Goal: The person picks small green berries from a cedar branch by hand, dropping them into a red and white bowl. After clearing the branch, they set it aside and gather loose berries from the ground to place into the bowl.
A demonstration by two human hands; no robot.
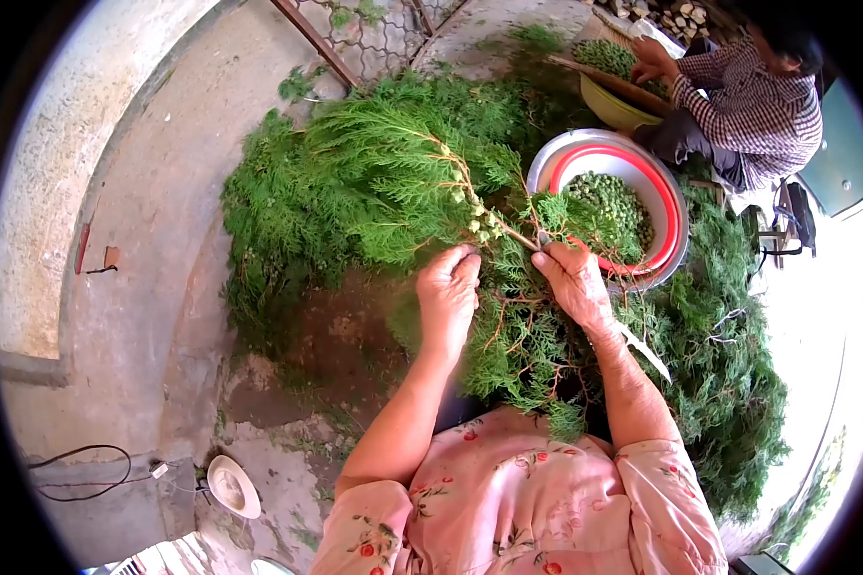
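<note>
Holds a feathery green branch (455,177) up in front of the body, woody stem slanting away from the hands and fronds fanning out beyond the fingers. Grips the lower stem with the right hand (573,280), fingers folded shut round it. Closes the left hand (448,287) on the same branch just beside, fingers curled tight into the sprigs right under a cluster of small green cones (481,226); cannot tell whether a cone sits between the fingertips.

Beneath and around both hands, a deep pile of cut greenery (288,211). Just beyond the right hand, a red-and-white bowl (676,225) heaped with loose green cones. Well beyond that, a co-worker's hand (652,59) from a checked sleeve, resting at a yellow basin (612,107) with more cones.

Out past the left hand, bare concrete ground (134,287). Back by the left elbow, a white round object (232,485) and a black cable (77,471).
</note>
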